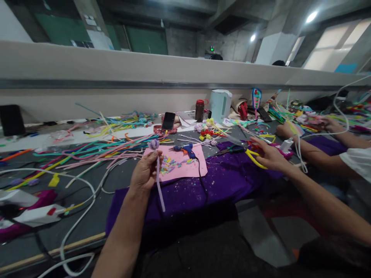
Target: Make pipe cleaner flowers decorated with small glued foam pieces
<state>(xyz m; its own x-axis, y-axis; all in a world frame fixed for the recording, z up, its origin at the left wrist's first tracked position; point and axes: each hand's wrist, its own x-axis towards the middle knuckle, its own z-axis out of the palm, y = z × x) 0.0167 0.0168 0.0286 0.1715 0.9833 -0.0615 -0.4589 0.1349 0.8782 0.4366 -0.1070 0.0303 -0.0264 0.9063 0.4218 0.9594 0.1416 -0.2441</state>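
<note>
My left hand [146,170] is closed on a pipe-cleaner flower, pinching it below its purple head [154,144]. Its pale lilac stem [160,189] hangs down past my fingers. To the right, my right hand [269,155] reaches over the table with fingers stretched and apart. Beneath and beside it lie a yellow loop [255,160] and something red, partly hidden by the fingers. Black-handled pliers or scissors [232,150] rest just left of that hand. A blue glue gun [188,150] lies on a pink sheet [199,170] among short pastel cut pieces [168,165].
Purple cloth [185,193] covers the table's front. Bundles of pipe cleaners [95,148] spread at left, near white cables [94,193] and power strips. A phone [168,121], brown bottle [199,111] and light-blue kettle [220,106] stand behind. Another person's hands [288,129] work at right.
</note>
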